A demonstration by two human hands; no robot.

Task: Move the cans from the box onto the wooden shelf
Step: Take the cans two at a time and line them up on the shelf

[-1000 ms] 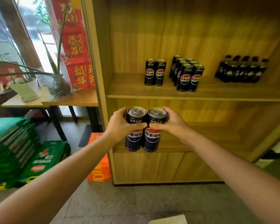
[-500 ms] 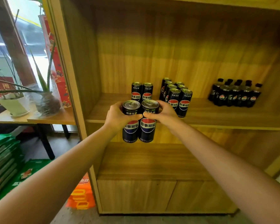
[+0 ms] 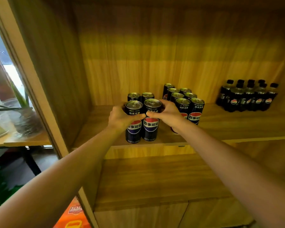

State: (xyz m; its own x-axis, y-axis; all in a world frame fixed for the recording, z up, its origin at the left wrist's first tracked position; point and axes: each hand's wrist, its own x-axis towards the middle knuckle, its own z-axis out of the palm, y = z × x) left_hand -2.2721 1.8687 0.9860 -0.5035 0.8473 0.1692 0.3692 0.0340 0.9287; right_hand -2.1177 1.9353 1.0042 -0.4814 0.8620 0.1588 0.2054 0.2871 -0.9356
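Observation:
Two black cola cans stand side by side at the front edge of the wooden shelf [image 3: 229, 129]. My left hand [image 3: 120, 119] grips the left can [image 3: 133, 129]. My right hand [image 3: 167, 115] grips the right can [image 3: 150, 127]. Their bases sit at or just above the shelf board; I cannot tell which. Directly behind them stand two more cans [image 3: 141, 97]. To the right is a block of several cans [image 3: 186, 102] in two rows. The box is out of view.
A pack of several small dark bottles [image 3: 247, 97] stands on the same shelf at the right. The cabinet's left side wall [image 3: 39, 79] is near my left arm. A lower shelf board [image 3: 155, 178] lies beneath. Outside at the left are potted plants [image 3: 23, 116] on a table and an orange carton [image 3: 72, 216] on the floor.
Both hands have carried the two cans up and forward from below shelf height to the shelf's front edge. The view has moved closer to the cabinet.

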